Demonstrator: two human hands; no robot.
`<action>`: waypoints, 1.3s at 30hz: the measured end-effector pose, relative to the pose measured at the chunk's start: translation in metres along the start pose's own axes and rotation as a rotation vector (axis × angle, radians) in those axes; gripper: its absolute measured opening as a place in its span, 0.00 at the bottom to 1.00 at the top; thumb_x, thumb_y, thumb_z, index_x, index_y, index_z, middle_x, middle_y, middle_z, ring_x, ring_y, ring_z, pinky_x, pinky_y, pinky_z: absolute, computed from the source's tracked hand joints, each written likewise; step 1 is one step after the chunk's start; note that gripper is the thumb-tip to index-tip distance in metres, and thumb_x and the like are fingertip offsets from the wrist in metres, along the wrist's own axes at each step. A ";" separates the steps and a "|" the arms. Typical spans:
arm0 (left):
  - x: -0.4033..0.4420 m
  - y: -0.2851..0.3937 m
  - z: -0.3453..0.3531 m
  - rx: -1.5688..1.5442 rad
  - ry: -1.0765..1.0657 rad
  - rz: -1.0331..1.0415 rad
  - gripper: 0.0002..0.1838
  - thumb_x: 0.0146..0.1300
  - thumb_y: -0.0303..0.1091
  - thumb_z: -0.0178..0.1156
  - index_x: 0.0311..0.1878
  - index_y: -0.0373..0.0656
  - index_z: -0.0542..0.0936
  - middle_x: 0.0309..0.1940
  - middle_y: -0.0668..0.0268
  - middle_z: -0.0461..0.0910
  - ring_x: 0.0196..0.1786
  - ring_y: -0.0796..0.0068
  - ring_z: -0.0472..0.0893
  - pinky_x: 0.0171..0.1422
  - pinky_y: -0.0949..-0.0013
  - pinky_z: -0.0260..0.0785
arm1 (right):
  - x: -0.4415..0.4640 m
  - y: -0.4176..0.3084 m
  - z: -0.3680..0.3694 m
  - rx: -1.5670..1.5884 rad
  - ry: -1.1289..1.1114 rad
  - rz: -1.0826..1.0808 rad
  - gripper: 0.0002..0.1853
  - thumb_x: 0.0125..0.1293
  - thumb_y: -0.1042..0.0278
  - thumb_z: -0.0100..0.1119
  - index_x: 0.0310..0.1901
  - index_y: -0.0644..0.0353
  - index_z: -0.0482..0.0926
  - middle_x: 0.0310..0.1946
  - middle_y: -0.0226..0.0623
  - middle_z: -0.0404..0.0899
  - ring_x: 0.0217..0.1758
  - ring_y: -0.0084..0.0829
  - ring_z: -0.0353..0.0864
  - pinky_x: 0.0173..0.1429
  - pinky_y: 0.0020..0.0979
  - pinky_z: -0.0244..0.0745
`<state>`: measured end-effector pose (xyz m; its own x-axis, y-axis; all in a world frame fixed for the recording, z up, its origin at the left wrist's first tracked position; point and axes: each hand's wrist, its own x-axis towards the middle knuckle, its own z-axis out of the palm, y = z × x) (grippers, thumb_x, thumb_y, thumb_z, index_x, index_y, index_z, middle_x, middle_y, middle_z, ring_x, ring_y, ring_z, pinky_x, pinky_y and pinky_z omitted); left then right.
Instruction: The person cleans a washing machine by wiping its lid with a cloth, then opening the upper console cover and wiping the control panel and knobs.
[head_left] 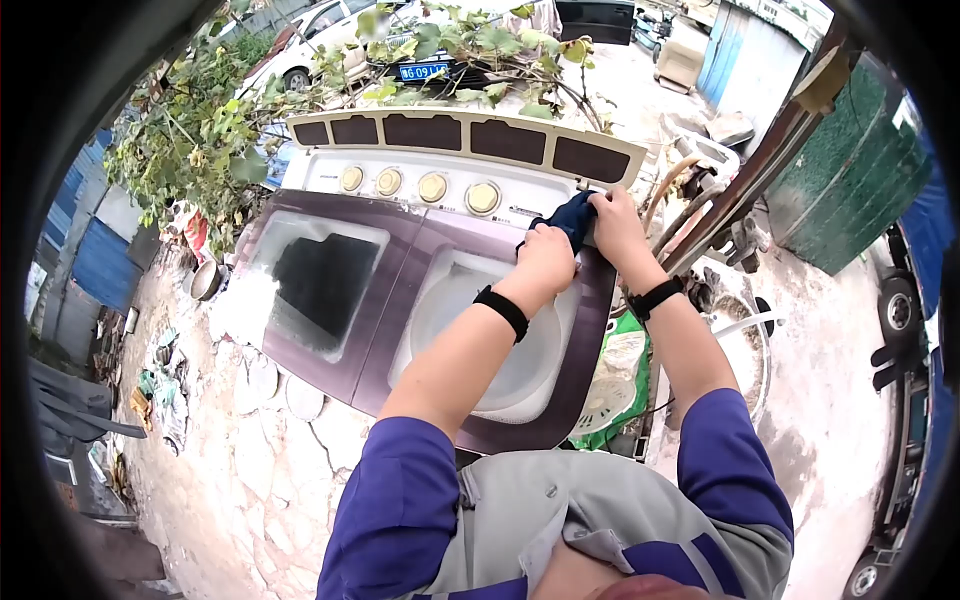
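Observation:
My left hand (548, 258) is closed on a dark blue cloth (572, 214) bunched at the right end of a washing machine's control panel (410, 187). The fingers of my right hand (617, 228) pinch the same cloth at its upper right. Both hands are over the back right corner of the purple twin-tub washing machine (385, 300). Below my left hand is a round tub opening (480, 345) with a pale inside, partly hidden by my left forearm. Several cream knobs (432, 187) line the panel. What the cloth is exactly, I cannot make out.
A dark window sits in the machine's left lid (325, 280). Leafy vines (215, 150) hang behind and to the left. A slanting post (750, 190) and a green tank (850, 170) stand at right. A green bag (615, 390) lies beside the machine. Parked cars are behind.

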<state>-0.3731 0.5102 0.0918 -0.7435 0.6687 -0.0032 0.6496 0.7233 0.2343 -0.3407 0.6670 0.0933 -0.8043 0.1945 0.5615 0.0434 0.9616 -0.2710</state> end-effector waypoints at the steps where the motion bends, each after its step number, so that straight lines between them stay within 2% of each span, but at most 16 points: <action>1: 0.003 -0.009 0.005 -0.017 0.040 0.032 0.31 0.59 0.44 0.67 0.55 0.29 0.70 0.51 0.44 0.72 0.54 0.46 0.76 0.57 0.54 0.74 | 0.011 -0.003 0.003 0.018 0.041 -0.050 0.15 0.55 0.81 0.55 0.44 0.56 0.80 0.45 0.46 0.71 0.48 0.50 0.74 0.53 0.42 0.75; 5: 0.007 -0.033 0.020 -0.052 0.222 0.149 0.24 0.60 0.39 0.65 0.52 0.33 0.70 0.48 0.47 0.72 0.52 0.45 0.75 0.53 0.52 0.75 | 0.041 -0.025 0.027 0.116 0.018 -0.297 0.17 0.58 0.79 0.51 0.50 0.58 0.77 0.53 0.44 0.74 0.58 0.48 0.73 0.62 0.38 0.72; 7: 0.001 -0.030 0.026 -0.025 0.298 0.155 0.22 0.61 0.38 0.63 0.51 0.34 0.70 0.48 0.49 0.71 0.52 0.47 0.74 0.52 0.53 0.75 | 0.038 -0.025 0.050 -0.072 -0.043 -0.234 0.18 0.62 0.74 0.49 0.54 0.57 0.77 0.64 0.44 0.71 0.69 0.48 0.68 0.70 0.42 0.65; 9: 0.001 -0.027 0.027 0.029 0.302 0.137 0.22 0.63 0.38 0.61 0.53 0.35 0.68 0.48 0.52 0.70 0.52 0.50 0.74 0.52 0.55 0.75 | 0.035 -0.024 0.056 -0.091 -0.048 -0.181 0.18 0.62 0.72 0.50 0.54 0.54 0.77 0.66 0.44 0.70 0.70 0.48 0.66 0.71 0.44 0.63; 13: -0.002 -0.021 0.024 0.075 0.296 0.134 0.24 0.63 0.39 0.60 0.56 0.35 0.67 0.47 0.53 0.70 0.52 0.52 0.74 0.51 0.55 0.76 | 0.040 -0.023 0.045 -0.101 -0.078 -0.171 0.12 0.61 0.72 0.51 0.44 0.57 0.81 0.61 0.43 0.73 0.66 0.48 0.71 0.68 0.43 0.67; 14: -0.003 -0.021 0.022 0.096 0.294 0.146 0.25 0.63 0.39 0.60 0.57 0.35 0.67 0.48 0.53 0.70 0.52 0.52 0.74 0.51 0.55 0.76 | 0.040 -0.021 0.037 -0.147 -0.165 -0.140 0.17 0.61 0.75 0.51 0.51 0.56 0.80 0.63 0.43 0.73 0.66 0.47 0.72 0.68 0.38 0.69; 19: -0.015 -0.021 0.013 0.158 0.219 0.294 0.30 0.64 0.36 0.59 0.68 0.37 0.64 0.49 0.52 0.70 0.52 0.51 0.74 0.51 0.55 0.76 | 0.016 -0.003 0.021 0.005 -0.072 -0.065 0.16 0.61 0.78 0.49 0.50 0.62 0.77 0.58 0.41 0.77 0.63 0.44 0.74 0.65 0.38 0.72; 23: -0.015 -0.009 0.015 -0.036 0.124 0.363 0.27 0.62 0.29 0.59 0.64 0.32 0.66 0.47 0.45 0.71 0.48 0.43 0.74 0.51 0.50 0.71 | -0.021 -0.005 0.017 -0.083 -0.067 0.024 0.16 0.61 0.76 0.49 0.52 0.63 0.74 0.63 0.47 0.73 0.69 0.48 0.69 0.67 0.41 0.70; 25: -0.018 -0.001 0.016 -0.063 0.119 0.388 0.24 0.59 0.25 0.57 0.59 0.31 0.69 0.44 0.44 0.72 0.46 0.42 0.74 0.52 0.50 0.70 | -0.038 -0.011 0.002 -0.042 -0.058 0.117 0.14 0.62 0.75 0.49 0.50 0.63 0.73 0.63 0.47 0.73 0.66 0.48 0.71 0.64 0.44 0.72; 26: -0.021 0.004 0.015 -0.068 0.101 0.384 0.23 0.59 0.25 0.57 0.59 0.32 0.70 0.45 0.44 0.72 0.46 0.42 0.74 0.52 0.50 0.70 | -0.045 -0.003 0.004 -0.075 -0.018 0.047 0.16 0.60 0.74 0.55 0.51 0.64 0.73 0.55 0.50 0.75 0.57 0.53 0.75 0.59 0.43 0.75; 29: -0.024 0.009 0.016 -0.042 0.096 0.411 0.23 0.60 0.27 0.58 0.59 0.33 0.70 0.45 0.46 0.72 0.48 0.43 0.74 0.54 0.51 0.71 | -0.055 -0.013 -0.014 -0.079 -0.170 0.269 0.17 0.60 0.73 0.56 0.52 0.65 0.70 0.51 0.48 0.73 0.52 0.52 0.76 0.54 0.46 0.77; 30: -0.024 0.009 0.012 -0.050 0.060 0.419 0.24 0.60 0.28 0.58 0.60 0.34 0.70 0.45 0.46 0.72 0.48 0.43 0.74 0.54 0.51 0.71 | -0.056 -0.006 -0.015 -0.068 -0.102 0.190 0.22 0.59 0.73 0.56 0.57 0.60 0.69 0.47 0.46 0.70 0.48 0.51 0.75 0.51 0.46 0.77; 33: -0.015 0.002 0.008 -0.101 0.069 0.401 0.25 0.60 0.29 0.60 0.60 0.35 0.69 0.45 0.47 0.72 0.48 0.43 0.74 0.54 0.51 0.71 | -0.049 -0.003 -0.017 0.014 0.017 0.028 0.26 0.59 0.75 0.56 0.61 0.53 0.70 0.48 0.46 0.71 0.49 0.50 0.75 0.50 0.44 0.77; 34: -0.012 -0.001 0.014 -0.124 0.086 0.387 0.25 0.60 0.30 0.60 0.61 0.35 0.69 0.45 0.47 0.72 0.48 0.43 0.74 0.53 0.51 0.72 | -0.040 -0.002 -0.013 0.071 0.086 -0.069 0.27 0.59 0.76 0.55 0.62 0.46 0.71 0.48 0.45 0.71 0.50 0.49 0.75 0.51 0.42 0.77; 37: 0.004 -0.002 0.034 -0.137 0.272 0.302 0.23 0.62 0.32 0.57 0.59 0.36 0.70 0.47 0.47 0.72 0.48 0.43 0.74 0.51 0.50 0.73 | -0.005 -0.005 0.001 0.174 0.117 -0.265 0.24 0.58 0.78 0.54 0.57 0.49 0.75 0.51 0.42 0.73 0.56 0.44 0.75 0.53 0.40 0.77; 39: 0.011 0.003 0.042 0.050 0.233 0.212 0.24 0.63 0.34 0.56 0.60 0.34 0.69 0.50 0.47 0.70 0.51 0.44 0.72 0.52 0.50 0.73 | 0.017 -0.009 0.022 0.238 0.028 -0.377 0.21 0.58 0.78 0.54 0.54 0.50 0.78 0.57 0.41 0.73 0.63 0.44 0.73 0.58 0.36 0.76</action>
<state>-0.3724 0.5265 0.0514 -0.6034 0.7521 0.2651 0.7966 0.5836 0.1575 -0.3682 0.6579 0.0883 -0.7211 -0.1530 0.6757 -0.3905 0.8954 -0.2139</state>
